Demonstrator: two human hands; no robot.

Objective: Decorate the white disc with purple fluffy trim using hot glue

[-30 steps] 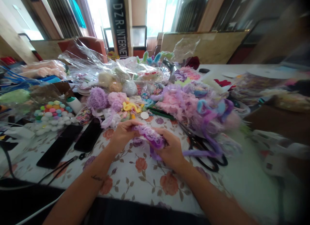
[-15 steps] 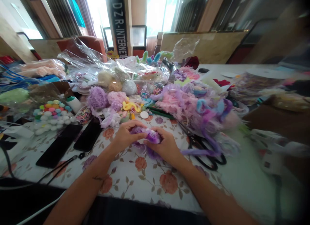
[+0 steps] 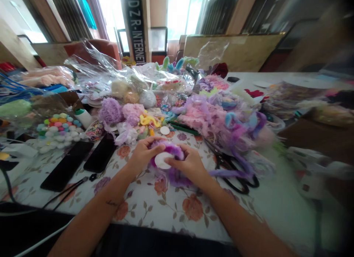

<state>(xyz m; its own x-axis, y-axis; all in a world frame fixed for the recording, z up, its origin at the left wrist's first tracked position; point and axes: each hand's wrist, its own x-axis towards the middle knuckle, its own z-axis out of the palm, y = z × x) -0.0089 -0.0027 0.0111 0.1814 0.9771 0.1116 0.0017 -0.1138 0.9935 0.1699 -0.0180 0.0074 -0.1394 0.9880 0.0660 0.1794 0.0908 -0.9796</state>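
Between my hands, above the flowered tablecloth (image 3: 138, 209), is a fluffy purple strip (image 3: 174, 149) curled around a white disc (image 3: 162, 160). My left hand (image 3: 145, 153) pinches the strip's left side, its thumb over the disc's upper edge. My right hand (image 3: 190, 163) grips the right side, with the thumb lying on the disc's face. Loose purple fluff hangs under the hands, and a long purple strand (image 3: 232, 173) runs off to the right past black-handled scissors (image 3: 235, 172). The fingertips behind the strip are hidden.
Two black phones (image 3: 68, 165) lie left of my hands, with dark cords near them. Behind sits a heap of pink and purple fluffy material (image 3: 201, 113), pompoms (image 3: 59, 129) and clear plastic bags. A second white disc (image 3: 165, 130) lies beyond my hands. A glue gun (image 3: 309, 168) stands right.
The purple strip has been turned so the white disc's flat face now shows toward me. My right thumb has moved onto the disc. Both hands keep hold in nearly the same place.
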